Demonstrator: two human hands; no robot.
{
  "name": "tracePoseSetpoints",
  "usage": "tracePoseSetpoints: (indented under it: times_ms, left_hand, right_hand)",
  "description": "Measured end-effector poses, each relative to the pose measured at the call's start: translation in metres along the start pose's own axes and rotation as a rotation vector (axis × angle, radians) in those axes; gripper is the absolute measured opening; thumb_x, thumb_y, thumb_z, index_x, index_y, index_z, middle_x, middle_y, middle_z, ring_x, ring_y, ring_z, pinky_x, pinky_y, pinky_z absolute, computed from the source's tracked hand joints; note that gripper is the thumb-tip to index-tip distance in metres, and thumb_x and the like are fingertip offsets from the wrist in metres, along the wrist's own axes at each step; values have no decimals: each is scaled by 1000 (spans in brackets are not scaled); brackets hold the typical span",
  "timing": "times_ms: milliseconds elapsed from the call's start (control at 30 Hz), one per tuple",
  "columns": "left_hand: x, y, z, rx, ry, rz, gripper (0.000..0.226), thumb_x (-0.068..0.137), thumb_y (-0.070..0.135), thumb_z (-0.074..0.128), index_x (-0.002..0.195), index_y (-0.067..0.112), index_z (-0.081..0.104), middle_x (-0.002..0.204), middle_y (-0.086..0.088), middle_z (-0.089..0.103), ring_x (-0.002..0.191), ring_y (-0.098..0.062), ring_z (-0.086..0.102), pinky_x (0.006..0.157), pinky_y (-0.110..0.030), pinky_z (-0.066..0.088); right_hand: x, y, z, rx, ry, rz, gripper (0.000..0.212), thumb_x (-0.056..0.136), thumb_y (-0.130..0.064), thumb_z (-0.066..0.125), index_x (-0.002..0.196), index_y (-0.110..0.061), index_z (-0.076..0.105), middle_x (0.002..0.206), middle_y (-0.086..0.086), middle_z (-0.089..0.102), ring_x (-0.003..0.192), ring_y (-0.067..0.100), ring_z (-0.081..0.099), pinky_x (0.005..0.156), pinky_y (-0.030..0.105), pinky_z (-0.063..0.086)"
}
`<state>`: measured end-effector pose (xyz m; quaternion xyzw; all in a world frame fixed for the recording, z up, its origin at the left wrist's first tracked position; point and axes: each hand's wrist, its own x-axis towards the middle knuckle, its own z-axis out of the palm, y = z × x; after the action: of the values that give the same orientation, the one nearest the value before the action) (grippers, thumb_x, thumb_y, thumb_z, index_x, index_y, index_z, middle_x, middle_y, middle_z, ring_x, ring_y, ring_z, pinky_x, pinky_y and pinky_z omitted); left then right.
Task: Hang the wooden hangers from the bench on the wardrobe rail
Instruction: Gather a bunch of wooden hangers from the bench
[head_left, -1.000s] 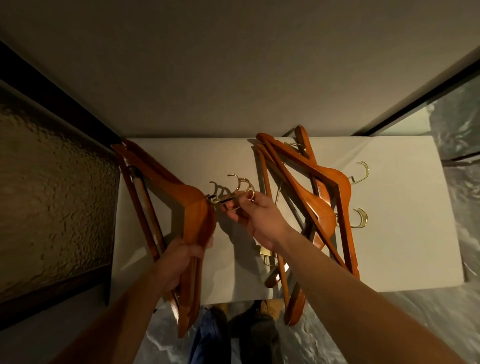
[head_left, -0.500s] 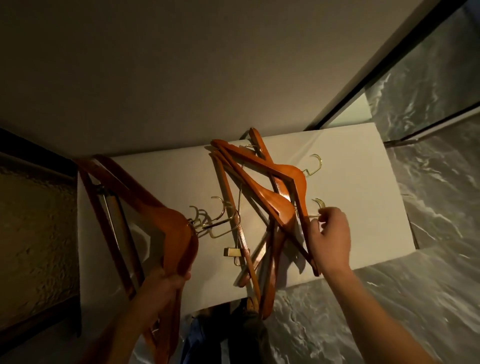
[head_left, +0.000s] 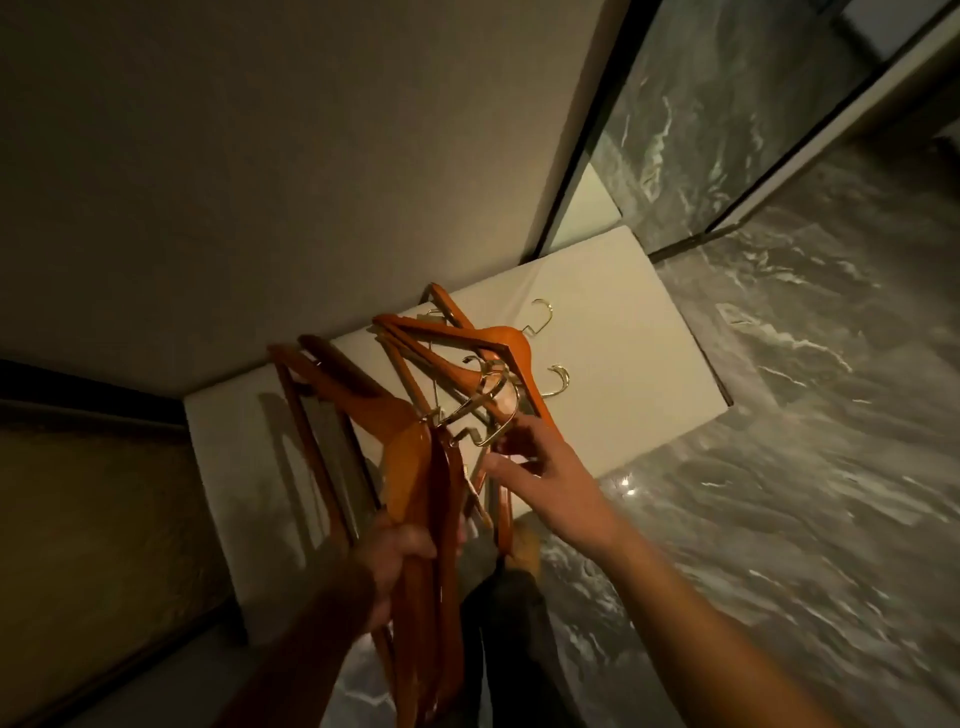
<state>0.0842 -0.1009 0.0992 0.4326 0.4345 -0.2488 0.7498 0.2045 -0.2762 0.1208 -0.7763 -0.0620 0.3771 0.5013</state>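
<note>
Left hand (head_left: 397, 558) grips hanger bundle (head_left: 415, 467) | right hand (head_left: 545, 470) touching hooks (head_left: 488, 410)

Orange wooden hangers (head_left: 415, 467) bunched upright off the white bench (head_left: 623, 364); others (head_left: 498, 343) lie crossed on it

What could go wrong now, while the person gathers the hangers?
1. The left hand grips a bunch of hangers whose gold hooks cross one another; they may tangle.
2. The right hand reaches among those hooks; a finger could catch.
3. The pile on the bench overhangs its front edge and might slide off.
</note>
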Motion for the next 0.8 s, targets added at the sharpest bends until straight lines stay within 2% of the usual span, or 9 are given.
tracePoseSetpoints:
  times_ms: [100,167,233,333,433,600,633,700,800]
  left_hand:
    - [-37,18,26,131,-177,46,45,64,0,62,108,-4,70,101,-24,71,98,-39,67,87,-55,51]
    - [-58,27,47,196,-301,43,54,62,-1,61,116,-7,64,105,-27,69,100,-41,66,86,-54,52]
    - [-76,32,69,218,-443,18,58,61,-7,56,119,-12,60,106,-30,65,98,-42,65,82,-51,53]
    - [-99,36,114,266,-605,-31,59,59,-13,50,117,-17,57,102,-33,62,94,-42,64,81,-48,54]
    - [-115,33,164,359,-699,-87,57,61,-15,47,117,-17,58,101,-33,63,93,-42,65,86,-48,52]
    - [-138,11,259,505,-855,-164,68,69,-19,39,136,-19,39,120,-38,53,111,-48,57,106,-61,36]
    - [-143,3,282,557,-900,-169,69,69,-18,41,139,-18,37,125,-40,51,116,-49,53,109,-62,32]
    - [-151,-16,328,649,-981,-181,71,72,-19,45,142,-14,35,135,-44,44,126,-52,46,114,-63,26]
    - [-164,-55,403,752,-1055,-178,69,79,-23,45,145,-8,36,143,-44,38,135,-56,38,116,-65,21]
  right_hand:
    - [-39,-45,-25,103,42,-104,63,79,-49,77,136,-41,49,133,-15,60,123,7,58,102,35,47]
    - [-70,-69,-48,144,114,-159,59,78,-35,82,128,-47,52,126,-21,63,119,1,59,97,27,47]
    - [-101,-84,-72,176,183,-213,58,76,-31,83,126,-42,57,124,-22,65,117,0,61,95,23,47]
    - [-149,-91,-99,338,257,-246,60,77,-28,79,133,-23,58,129,-4,67,119,15,64,99,37,50]
    - [-199,-89,-126,411,316,-290,39,91,-25,66,130,-17,64,127,7,68,117,27,64,98,45,50]
    - [-291,-70,-184,504,497,-366,42,94,-37,58,121,-7,70,114,31,65,106,36,65,88,37,52]
    - [-310,-63,-197,493,540,-367,43,95,-39,56,119,-7,72,110,34,65,103,40,65,87,41,53]
    - [-349,-46,-224,471,618,-362,41,98,-38,50,115,-10,74,104,34,66,100,46,65,88,50,51]
    - [-412,-15,-264,463,750,-355,43,100,-36,46,111,-7,76,108,15,74,105,30,69,88,36,52]
